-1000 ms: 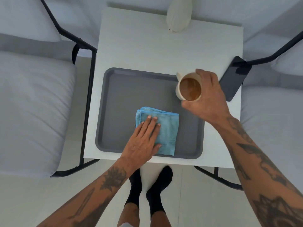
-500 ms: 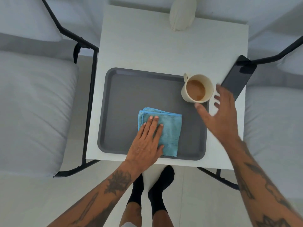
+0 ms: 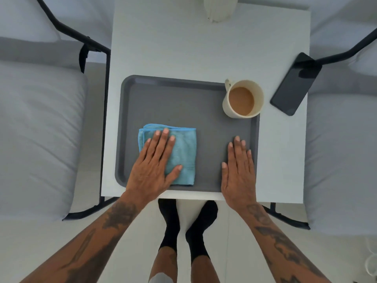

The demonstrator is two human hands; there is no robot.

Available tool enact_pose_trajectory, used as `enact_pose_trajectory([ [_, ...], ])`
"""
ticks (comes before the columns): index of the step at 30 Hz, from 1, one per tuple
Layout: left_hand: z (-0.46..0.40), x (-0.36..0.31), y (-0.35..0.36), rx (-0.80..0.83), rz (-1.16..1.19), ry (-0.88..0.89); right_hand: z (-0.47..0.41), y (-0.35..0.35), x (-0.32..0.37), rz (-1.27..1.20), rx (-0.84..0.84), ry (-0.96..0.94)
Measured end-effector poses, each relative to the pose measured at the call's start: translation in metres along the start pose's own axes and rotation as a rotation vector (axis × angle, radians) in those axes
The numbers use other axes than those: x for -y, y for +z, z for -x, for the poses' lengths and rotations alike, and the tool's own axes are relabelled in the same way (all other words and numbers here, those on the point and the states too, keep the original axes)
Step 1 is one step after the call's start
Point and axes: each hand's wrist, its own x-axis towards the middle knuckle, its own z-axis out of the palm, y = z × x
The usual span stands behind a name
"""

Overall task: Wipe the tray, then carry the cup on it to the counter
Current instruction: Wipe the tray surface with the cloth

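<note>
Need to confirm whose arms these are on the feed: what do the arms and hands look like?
Both forearms are bare, no sleeves, each covered with dark tattoos. The left hand and right hand wear no gloves, rings or watch that I can see.

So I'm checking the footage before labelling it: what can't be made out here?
- White object at the table's far edge: cut off by the head view's top edge.
- Tray surface under the blue cloth and both hands: hidden.
- Pale items at the lower right: cropped, unidentifiable.
</note>
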Motion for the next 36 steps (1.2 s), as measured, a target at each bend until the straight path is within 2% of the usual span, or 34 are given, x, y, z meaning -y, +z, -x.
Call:
enact_pose_trajectory([
  [4,0.001,0.041,-0.008,0.013,-0.049,-0.033,0.000,0.001,0.002,-0.035,0.013,0.021],
  [9,0.000,0.045,-0.009,0.019,-0.027,-0.049,0.001,-0.010,-0.010,-0.069,0.047,-0.031],
  [12,-0.001,0.047,-0.010,0.039,-0.015,-0.042,0.004,-0.019,-0.025,0.049,0.061,-0.099],
  [16,-0.002,0.047,-0.010,0.034,-0.001,-0.043,0.003,-0.021,-0.043,0.151,0.088,-0.055],
  [23,-0.035,-0.010,0.001,-0.028,0.039,-0.112,-0.007,-0.013,-0.042,0.131,0.054,-0.069],
  [30,-0.070,-0.102,0.008,-0.043,0.093,0.063,-0.008,-0.010,-0.045,0.069,0.027,-0.100],
  [36,-0.059,-0.080,0.009,-0.052,0.042,0.067,-0.008,-0.012,-0.046,0.094,0.034,-0.111],
])
